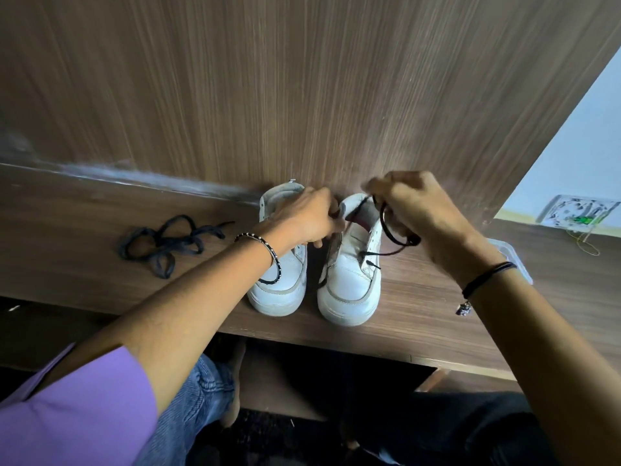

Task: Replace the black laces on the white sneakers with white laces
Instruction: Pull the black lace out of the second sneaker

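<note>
My right fingers (386, 200) are curled tight on a thin black cord lace (383, 253). It loops beneath my right hand (416, 210) and runs down to the lowest eyelets of the right-side white leather sneaker (349, 290). My left fingers (331, 218) are bent together, pinching the same lace by that shoe's tongue. My left hand (305, 215) hangs over the other white leather sneaker (279, 294). Both shoes stand side by side, toes toward me, on the brown wood-grain desk (84, 230). A flat black lace (168, 240) lies tangled well to their left.
</note>
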Demonstrator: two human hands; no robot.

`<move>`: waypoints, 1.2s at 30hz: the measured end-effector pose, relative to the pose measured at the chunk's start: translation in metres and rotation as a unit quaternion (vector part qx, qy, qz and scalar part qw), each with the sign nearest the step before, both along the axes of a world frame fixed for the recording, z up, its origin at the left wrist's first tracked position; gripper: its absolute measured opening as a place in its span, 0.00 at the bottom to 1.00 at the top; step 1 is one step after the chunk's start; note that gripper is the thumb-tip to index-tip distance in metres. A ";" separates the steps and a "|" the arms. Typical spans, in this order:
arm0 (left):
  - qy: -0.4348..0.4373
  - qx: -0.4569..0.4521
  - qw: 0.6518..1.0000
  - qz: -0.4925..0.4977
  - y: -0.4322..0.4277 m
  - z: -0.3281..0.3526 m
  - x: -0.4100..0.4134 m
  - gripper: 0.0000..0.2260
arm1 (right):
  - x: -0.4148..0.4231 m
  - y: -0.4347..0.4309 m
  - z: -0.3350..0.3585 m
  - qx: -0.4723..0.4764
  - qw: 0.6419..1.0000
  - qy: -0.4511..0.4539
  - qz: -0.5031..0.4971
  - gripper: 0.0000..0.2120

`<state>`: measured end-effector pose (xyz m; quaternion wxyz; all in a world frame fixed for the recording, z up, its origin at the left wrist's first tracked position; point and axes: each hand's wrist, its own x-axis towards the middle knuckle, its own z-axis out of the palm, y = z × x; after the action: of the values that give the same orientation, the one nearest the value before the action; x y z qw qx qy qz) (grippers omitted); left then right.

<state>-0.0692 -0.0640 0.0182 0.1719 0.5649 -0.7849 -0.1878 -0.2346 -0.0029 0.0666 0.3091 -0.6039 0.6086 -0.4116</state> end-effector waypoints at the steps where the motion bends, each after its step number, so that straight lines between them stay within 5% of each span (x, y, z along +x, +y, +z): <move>1: 0.002 0.002 1.000 0.001 0.001 0.001 -0.001 0.11 | -0.002 0.001 -0.005 -0.005 0.994 0.111 -0.007 0.15; 4: 0.006 0.013 1.000 0.002 0.001 0.000 -0.002 0.12 | -0.004 -0.001 -0.011 0.033 0.940 0.339 0.001 0.15; 8: -0.015 -0.003 1.000 -0.003 0.001 0.000 -0.002 0.17 | -0.007 -0.003 -0.018 0.122 0.886 0.440 0.075 0.25; 11: -0.030 -0.021 0.999 -0.008 0.000 -0.001 -0.003 0.18 | -0.006 -0.004 -0.027 0.181 0.881 0.421 0.115 0.21; 16: -0.009 -0.002 1.000 -0.006 -0.002 -0.004 -0.003 0.18 | -0.002 -0.011 -0.029 0.136 0.901 0.400 0.098 0.08; 24: 0.038 0.030 0.999 -0.009 -0.002 -0.005 -0.003 0.12 | -0.003 -0.013 -0.035 0.092 0.927 0.353 0.090 0.09; 30: 0.015 0.041 0.999 -0.003 -0.001 -0.003 0.000 0.06 | 0.007 -0.018 -0.027 -0.044 0.951 0.304 0.012 0.08; 36: 0.051 0.111 0.992 -0.014 0.003 0.008 0.012 0.10 | 0.014 -0.020 -0.019 0.004 0.980 0.196 0.032 0.13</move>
<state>-0.0571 -0.0611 0.0259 0.1453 0.5594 -0.7570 -0.3048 -0.2211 -0.0234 0.0472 0.1994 -0.6906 0.6395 -0.2727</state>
